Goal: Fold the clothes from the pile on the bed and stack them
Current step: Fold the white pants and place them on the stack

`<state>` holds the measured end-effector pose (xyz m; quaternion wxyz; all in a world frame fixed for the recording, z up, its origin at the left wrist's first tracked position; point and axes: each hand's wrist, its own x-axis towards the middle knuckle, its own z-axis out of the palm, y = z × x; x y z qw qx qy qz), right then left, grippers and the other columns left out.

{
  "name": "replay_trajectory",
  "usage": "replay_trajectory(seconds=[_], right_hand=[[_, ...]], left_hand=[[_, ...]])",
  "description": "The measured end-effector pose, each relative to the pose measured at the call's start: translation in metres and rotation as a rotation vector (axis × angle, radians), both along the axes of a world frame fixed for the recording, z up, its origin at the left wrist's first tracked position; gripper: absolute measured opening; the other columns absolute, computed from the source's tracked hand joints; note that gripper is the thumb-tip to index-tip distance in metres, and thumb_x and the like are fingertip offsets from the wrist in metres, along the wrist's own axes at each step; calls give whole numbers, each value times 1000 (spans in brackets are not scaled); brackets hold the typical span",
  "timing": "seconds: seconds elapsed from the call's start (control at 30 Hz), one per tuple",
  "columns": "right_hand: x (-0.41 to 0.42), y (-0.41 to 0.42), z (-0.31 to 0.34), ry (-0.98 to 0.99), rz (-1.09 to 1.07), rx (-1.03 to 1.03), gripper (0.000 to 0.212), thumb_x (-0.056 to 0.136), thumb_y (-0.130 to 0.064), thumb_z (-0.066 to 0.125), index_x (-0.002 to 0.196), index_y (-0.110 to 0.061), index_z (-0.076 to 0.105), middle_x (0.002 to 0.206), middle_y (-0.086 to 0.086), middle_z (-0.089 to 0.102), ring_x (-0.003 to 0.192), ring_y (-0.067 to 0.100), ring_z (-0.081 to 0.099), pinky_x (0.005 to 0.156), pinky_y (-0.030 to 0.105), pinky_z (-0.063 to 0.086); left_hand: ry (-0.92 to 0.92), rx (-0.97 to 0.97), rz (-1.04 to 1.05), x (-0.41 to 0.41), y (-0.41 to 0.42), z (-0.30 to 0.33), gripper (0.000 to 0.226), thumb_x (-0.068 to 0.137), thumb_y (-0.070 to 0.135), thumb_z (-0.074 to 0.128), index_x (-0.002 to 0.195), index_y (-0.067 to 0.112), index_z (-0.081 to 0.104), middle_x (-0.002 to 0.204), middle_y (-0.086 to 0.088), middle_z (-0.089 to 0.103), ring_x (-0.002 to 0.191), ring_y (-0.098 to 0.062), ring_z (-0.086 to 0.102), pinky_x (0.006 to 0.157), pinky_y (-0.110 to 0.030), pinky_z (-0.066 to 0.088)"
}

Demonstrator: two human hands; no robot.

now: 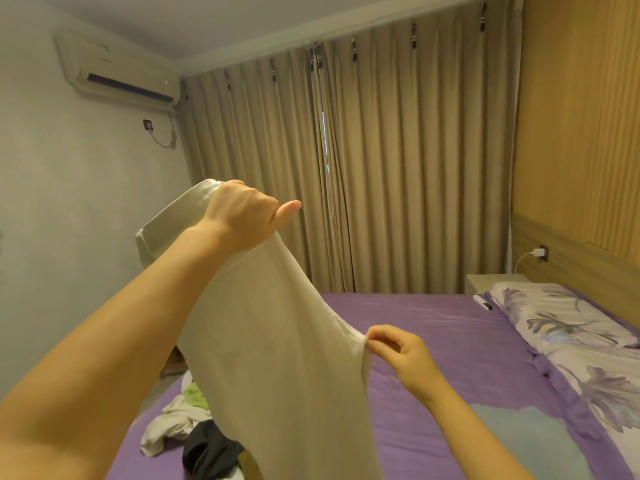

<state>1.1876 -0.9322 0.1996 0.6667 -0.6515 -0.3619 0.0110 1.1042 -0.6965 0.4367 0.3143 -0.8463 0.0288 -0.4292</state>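
Observation:
A cream white garment [273, 348] hangs in the air over the bed's near left part. My left hand [239, 216] is raised high and grips its upper end, thumb sticking out to the right. Lower and to the right, my right hand [398, 355] pinches the garment's right edge between thumb and fingers. Behind the hanging cloth, the pile of clothes [187, 424] lies on the purple bed sheet [433, 341], with white, green and dark pieces showing. The garment hides part of the pile.
A floral pillow [568, 334] lies along the bed's right side by the wooden headboard wall. A pale blue cloth [519, 441] lies flat on the sheet at the near right. A white nightstand [491, 282] stands past the pillow. Closed curtains [381, 168] hang behind the bed.

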Motion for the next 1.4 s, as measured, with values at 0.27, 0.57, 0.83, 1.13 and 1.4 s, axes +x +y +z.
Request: replay_trajectory(seconds=[0.27,0.57,0.83,1.13,1.4], right_hand=[[26,-26,71,232,10,325,9,87,-10,60,92,-15,66,88,-3,72,78,4,65,71,16,53],[28,-89,74,280,-137,198,13,94,-6,52,95,-10,65,76,0,71,63,7,63,55,19,51],[3,-120,3,276,-608,-1,15,97,-14,40,93,-12,55,86,-3,57,78,14,51,62,29,39],[-26,-171,11,19,-880,-42,47,98,-44,36,76,-9,58,68,-3,57,66,11,50,58,34,36],[-18,-162,-4,-128,-784,-403,53,93,-46,47,56,-12,30,48,-1,34,51,21,35,50,36,29]], left_hand=[[-42,-178,116,-20,17,2,90,86,61,-6,58,5,60,58,-12,61,55,-32,51,58,-33,31],[-61,-109,80,-5,-50,-7,78,98,56,17,54,6,56,55,-17,61,47,-26,42,60,-34,28],[1,-83,91,21,-144,-33,68,99,54,17,50,12,40,60,-9,62,46,-21,32,60,-32,21],[205,-259,105,28,-169,-69,67,99,53,14,49,17,39,51,-2,44,47,-19,37,48,-28,18],[416,-510,250,16,-115,-187,54,100,46,18,89,20,64,60,3,44,56,-21,45,51,-28,25]])
